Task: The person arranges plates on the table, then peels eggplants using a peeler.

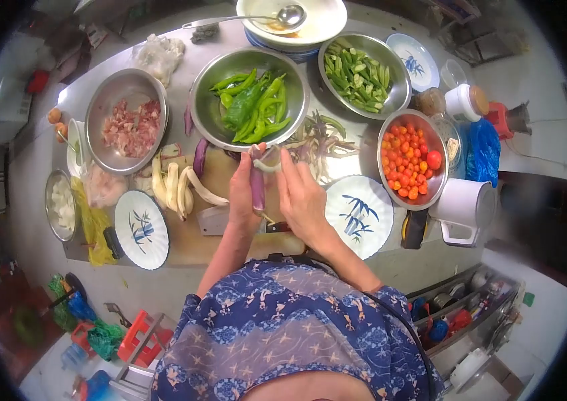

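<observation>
In my left hand (243, 194) is a slim purple eggplant (257, 187), held upright with its stem end towards me. My right hand (299, 194) is closed on a pale green peeler (269, 164), which lies against the eggplant's far end. Under both hands is a wooden cutting board (215, 175), with a cleaver (212, 221) lying on it, its handle partly hidden by my hands. Left of my left hand lie several peeled eggplants (173, 187), pale and curved. An unpeeled eggplant (200, 158) rests just beyond them. Purple and pale peelings (320, 148) are heaped beyond my right hand.
Around the board stand steel bowls of green peppers (253, 110), cut okra (358, 77), cherry tomatoes (407, 160) and chopped meat (130, 130). Patterned plates (142, 230) (360, 217) flank the board. A white pitcher (464, 207) stands at right, and a ladle (243, 20) rests in a white bowl (327, 23).
</observation>
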Tool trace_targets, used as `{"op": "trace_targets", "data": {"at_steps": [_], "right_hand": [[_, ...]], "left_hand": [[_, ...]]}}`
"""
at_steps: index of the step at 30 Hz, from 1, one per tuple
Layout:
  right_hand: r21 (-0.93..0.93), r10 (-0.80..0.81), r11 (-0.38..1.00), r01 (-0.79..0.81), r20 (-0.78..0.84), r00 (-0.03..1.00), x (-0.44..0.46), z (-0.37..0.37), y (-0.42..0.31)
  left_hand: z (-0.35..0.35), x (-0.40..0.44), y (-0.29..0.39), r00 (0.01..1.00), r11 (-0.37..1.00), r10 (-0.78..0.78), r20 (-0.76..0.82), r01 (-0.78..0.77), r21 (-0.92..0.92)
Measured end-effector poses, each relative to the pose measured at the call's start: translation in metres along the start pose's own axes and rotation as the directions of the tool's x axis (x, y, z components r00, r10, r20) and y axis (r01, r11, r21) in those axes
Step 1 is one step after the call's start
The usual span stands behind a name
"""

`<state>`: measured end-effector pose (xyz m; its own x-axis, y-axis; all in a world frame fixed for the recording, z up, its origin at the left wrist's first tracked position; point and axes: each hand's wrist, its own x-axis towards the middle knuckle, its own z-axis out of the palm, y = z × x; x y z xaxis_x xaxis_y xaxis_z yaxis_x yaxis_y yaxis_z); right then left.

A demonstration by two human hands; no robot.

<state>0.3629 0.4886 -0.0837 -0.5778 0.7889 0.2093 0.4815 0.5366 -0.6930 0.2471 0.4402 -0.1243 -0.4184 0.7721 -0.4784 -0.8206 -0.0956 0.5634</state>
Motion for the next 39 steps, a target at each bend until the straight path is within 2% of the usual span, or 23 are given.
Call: {"op": "trace_targets", "data": {"at_steps": [2,7,9,11,13,15,17,19,22,25,28,32,34,35,37,38,39], "right_hand": [[0.019,-0.003,1.000,0.003,-0.035,0.999,0.004,0.003,0.002],[-0.060,-0.006,0.998,0.007,0.011,1.000,0.005,0.000,0.001],[-0.039,-0.001,0.999,0.001,-0.003,1.000,0.003,0.001,0.003],[-0.017,0.004,1.000,-0.005,-0.017,1.000,0.002,0.000,0.003],[0.016,0.109,0.994,-0.109,0.021,0.994,-0.002,-0.002,0.000],[-0.008,0.099,0.995,-0.099,0.052,0.994,-0.012,0.006,0.001],[-0.033,0.093,0.995,-0.090,0.083,0.992,-0.021,0.006,0.002],[-0.036,0.185,0.983,-0.182,0.231,0.955,-0.019,-0.003,-0.004],[0.006,0.133,0.990,-0.140,0.265,0.955,-0.023,-0.007,0.001],[0.010,0.070,0.997,-0.075,0.244,0.967,-0.031,-0.011,-0.003],[-0.051,0.057,0.998,-0.044,0.309,0.949,-0.043,-0.016,-0.004],[-0.022,0.035,0.999,-0.030,0.305,0.952,-0.057,-0.024,0.002],[-0.092,0.155,0.987,-0.132,0.328,0.932,-0.056,-0.032,0.008],[-0.092,0.160,0.986,-0.137,0.326,0.932,-0.054,-0.032,0.013],[-0.107,0.213,0.976,-0.192,0.247,0.945,-0.043,-0.029,0.027],[-0.107,0.217,0.975,-0.197,0.242,0.946,-0.037,-0.026,0.032],[-0.081,0.162,0.985,-0.151,0.163,0.973,-0.029,-0.021,0.035]], "left_hand": [[-0.003,0.001,-0.007,1.000,1.000,0.008,0.017,-0.008,0.013],[0.007,-0.001,-0.004,0.997,0.994,0.056,0.045,-0.060,0.087],[0.005,-0.001,-0.003,0.989,0.968,0.097,0.116,-0.121,0.220],[0.005,0.000,-0.008,0.991,0.973,0.109,0.081,-0.123,0.196],[0.008,0.001,-0.013,0.992,0.977,0.120,0.048,-0.126,0.174],[0.011,0.002,-0.016,0.972,0.928,0.233,-0.027,-0.214,0.304],[0.002,0.009,-0.014,0.970,0.920,0.241,-0.008,-0.226,0.320],[-0.004,0.009,-0.014,0.966,0.910,0.258,0.003,-0.244,0.335],[0.000,0.005,-0.013,0.959,0.886,0.284,0.018,-0.269,0.378],[0.001,0.009,-0.005,0.964,0.921,0.261,-0.040,-0.236,0.308],[0.000,0.023,0.000,0.951,0.898,0.309,-0.023,-0.283,0.337],[-0.004,0.039,0.004,0.921,0.892,0.376,-0.105,-0.329,0.310],[-0.010,0.044,0.000,0.929,0.914,0.370,-0.012,-0.362,0.181],[-0.015,0.046,-0.005,0.931,0.916,0.366,-0.010,-0.358,0.182],[-0.021,0.049,-0.011,0.985,0.987,0.160,0.060,-0.159,-0.014],[-0.020,0.045,-0.013,0.986,0.988,0.155,0.064,-0.155,-0.012],[-0.012,0.033,-0.011,0.998,0.997,0.069,0.014,-0.069,-0.019]]}}
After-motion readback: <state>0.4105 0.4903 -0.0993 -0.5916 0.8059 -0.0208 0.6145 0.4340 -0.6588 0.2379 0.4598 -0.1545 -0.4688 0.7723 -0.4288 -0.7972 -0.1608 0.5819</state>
